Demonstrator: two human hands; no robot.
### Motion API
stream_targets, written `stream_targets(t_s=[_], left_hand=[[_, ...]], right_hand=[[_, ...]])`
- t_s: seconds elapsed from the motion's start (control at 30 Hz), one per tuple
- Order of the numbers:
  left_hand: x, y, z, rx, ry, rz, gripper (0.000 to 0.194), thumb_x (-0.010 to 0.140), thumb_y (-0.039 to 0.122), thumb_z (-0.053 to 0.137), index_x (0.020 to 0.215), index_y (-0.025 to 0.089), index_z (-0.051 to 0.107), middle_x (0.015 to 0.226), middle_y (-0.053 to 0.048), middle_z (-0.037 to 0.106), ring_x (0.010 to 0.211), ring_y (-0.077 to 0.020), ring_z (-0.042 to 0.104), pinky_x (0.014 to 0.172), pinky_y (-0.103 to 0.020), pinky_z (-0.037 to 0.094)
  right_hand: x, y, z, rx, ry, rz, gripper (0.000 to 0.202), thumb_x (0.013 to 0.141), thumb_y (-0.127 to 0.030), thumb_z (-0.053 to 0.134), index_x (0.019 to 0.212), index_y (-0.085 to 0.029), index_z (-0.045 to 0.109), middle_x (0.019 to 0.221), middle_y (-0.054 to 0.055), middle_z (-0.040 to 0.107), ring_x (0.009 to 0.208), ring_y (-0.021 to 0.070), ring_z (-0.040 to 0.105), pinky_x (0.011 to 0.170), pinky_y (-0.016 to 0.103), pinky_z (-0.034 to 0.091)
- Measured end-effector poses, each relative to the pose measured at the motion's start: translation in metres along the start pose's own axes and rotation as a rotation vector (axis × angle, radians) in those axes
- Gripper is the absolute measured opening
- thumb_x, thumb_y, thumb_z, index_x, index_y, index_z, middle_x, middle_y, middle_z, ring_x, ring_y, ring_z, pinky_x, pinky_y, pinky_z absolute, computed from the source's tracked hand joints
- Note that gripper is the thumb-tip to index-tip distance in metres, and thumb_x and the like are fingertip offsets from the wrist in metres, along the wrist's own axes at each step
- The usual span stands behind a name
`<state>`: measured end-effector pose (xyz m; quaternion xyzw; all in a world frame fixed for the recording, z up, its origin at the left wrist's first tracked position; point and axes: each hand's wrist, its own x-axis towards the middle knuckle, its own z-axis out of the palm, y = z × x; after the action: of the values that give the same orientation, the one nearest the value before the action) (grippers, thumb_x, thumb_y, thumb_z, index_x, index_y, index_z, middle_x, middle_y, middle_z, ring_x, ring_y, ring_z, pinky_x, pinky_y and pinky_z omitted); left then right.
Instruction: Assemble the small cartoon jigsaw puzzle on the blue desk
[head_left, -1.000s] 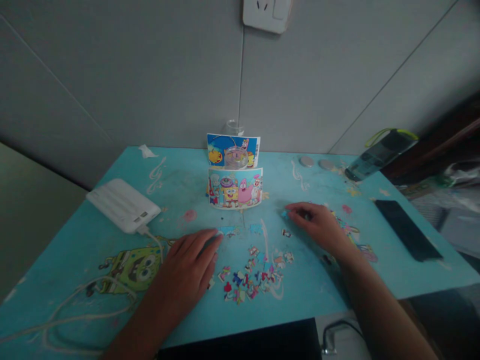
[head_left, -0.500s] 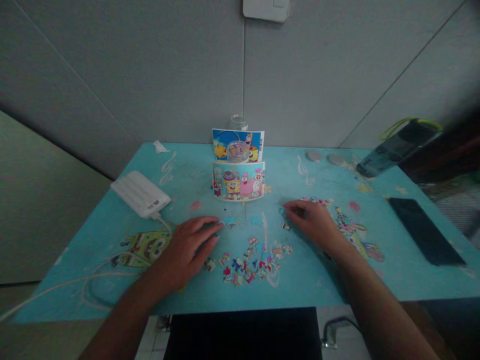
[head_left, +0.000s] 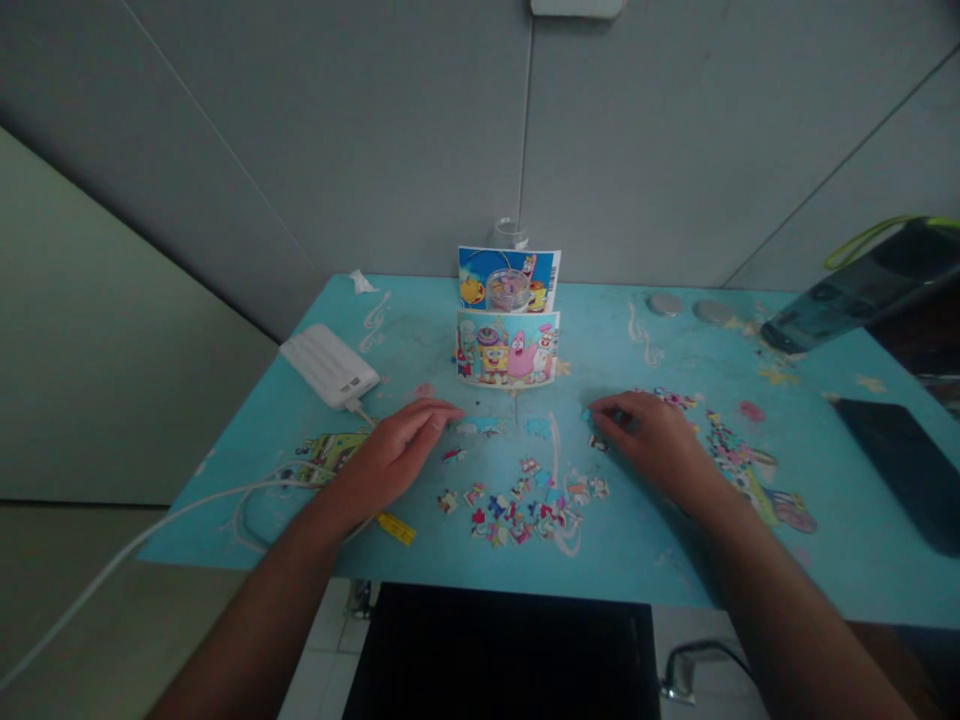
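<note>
My left hand rests on the table, fingers drawn together and thumb close to the fingertips. Its tips are at the left end of a short row of joined light-blue puzzle pieces; whatever they pinch is hidden. My right hand lies further right, with thumb and forefinger closed on a small blue puzzle piece. Just below those fingertips lies a darker loose piece. Another blue piece lies between the hands. A loose pile of puzzle pieces spreads nearer to me.
Two cartoon picture cards stand by a clear round container. A white power bank with a cable is at left. More pieces lie beyond my right hand, with a dark phone-like slab and a bottle.
The view has shifted, so the table appears further right. My left hand's fingers have drawn together, and a small red piece now shows beside it. My right hand keeps its pinch.
</note>
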<state>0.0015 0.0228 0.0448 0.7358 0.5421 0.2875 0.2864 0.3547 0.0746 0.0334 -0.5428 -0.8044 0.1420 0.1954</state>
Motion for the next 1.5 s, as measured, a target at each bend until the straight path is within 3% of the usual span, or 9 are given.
stream_targets(t_s=[0.17,0.4,0.53,0.63,0.83,1.03,1.37,1.5], left_hand=[[-0.004,-0.003,-0.001,-0.053,0.08,-0.031,0.036,0.107,0.042,0.041,0.121,0.027,0.07,0.138,-0.003,0.065,0.142,-0.0237,0.049,0.123,-0.046,0.031],[-0.018,0.002,-0.007,-0.104,0.202,-0.04,0.033,0.108,0.037,0.04,0.12,0.025,0.068,0.138,-0.004,0.065,0.133,-0.0218,0.057,0.116,-0.041,0.041],[-0.022,-0.003,-0.001,0.039,0.236,0.027,0.029,0.106,0.03,0.042,0.118,0.023,0.068,0.126,-0.006,0.069,0.124,-0.0225,0.061,0.109,-0.041,0.046],[-0.023,-0.008,0.006,0.216,0.228,0.151,0.026,0.103,0.024,0.048,0.123,0.022,0.065,0.123,-0.007,0.067,0.121,-0.0233,0.06,0.108,-0.043,0.046],[-0.023,-0.008,0.012,0.411,0.199,0.283,0.03,0.1,0.017,0.054,0.128,0.019,0.061,0.123,-0.009,0.064,0.118,-0.0245,0.058,0.104,-0.046,0.046],[-0.023,0.006,0.014,0.47,0.142,0.345,0.031,0.1,0.015,0.052,0.13,0.019,0.059,0.124,-0.01,0.064,0.117,-0.0259,0.057,0.1,-0.048,0.047],[-0.007,0.029,0.009,0.566,0.027,0.476,0.027,0.098,0.013,0.052,0.123,0.015,0.064,0.122,-0.012,0.065,0.114,-0.0292,0.058,0.102,-0.054,0.048],[-0.008,0.029,0.012,0.543,0.042,0.422,0.029,0.098,0.014,0.052,0.125,0.016,0.063,0.124,-0.011,0.064,0.116,-0.0288,0.058,0.102,-0.053,0.048]], right_hand=[[-0.001,-0.001,0.0,0.008,-0.002,-0.007,0.019,0.094,-0.028,0.061,0.103,-0.021,0.076,0.092,0.006,0.076,0.082,0.0237,0.069,0.075,0.036,0.051],[-0.001,0.002,0.002,0.0,-0.007,-0.02,0.019,0.096,-0.031,0.062,0.105,-0.021,0.076,0.093,0.006,0.075,0.082,0.0242,0.069,0.075,0.038,0.051],[-0.002,-0.001,0.0,0.007,0.013,-0.025,0.017,0.096,-0.03,0.062,0.104,-0.021,0.075,0.093,0.006,0.075,0.083,0.0242,0.068,0.077,0.039,0.051],[-0.004,-0.012,-0.004,0.11,-0.018,-0.103,0.015,0.098,-0.03,0.061,0.104,-0.023,0.074,0.099,0.006,0.074,0.091,0.0233,0.067,0.084,0.04,0.05],[-0.01,-0.04,-0.002,0.234,-0.258,-0.326,0.012,0.097,-0.036,0.067,0.099,-0.026,0.072,0.096,0.003,0.071,0.095,0.0213,0.064,0.088,0.039,0.046],[-0.014,-0.051,0.007,0.131,-0.335,-0.3,0.024,0.088,-0.046,0.077,0.099,-0.026,0.069,0.098,0.003,0.068,0.097,0.0238,0.062,0.086,0.04,0.043],[-0.015,-0.054,0.006,0.179,-0.332,-0.31,0.007,0.094,-0.032,0.07,0.096,-0.026,0.071,0.099,0.003,0.068,0.098,0.0222,0.064,0.09,0.04,0.046],[-0.015,-0.052,0.007,0.196,-0.331,-0.307,0.01,0.094,-0.032,0.07,0.102,-0.026,0.07,0.103,0.004,0.068,0.101,0.0225,0.063,0.092,0.041,0.047]])
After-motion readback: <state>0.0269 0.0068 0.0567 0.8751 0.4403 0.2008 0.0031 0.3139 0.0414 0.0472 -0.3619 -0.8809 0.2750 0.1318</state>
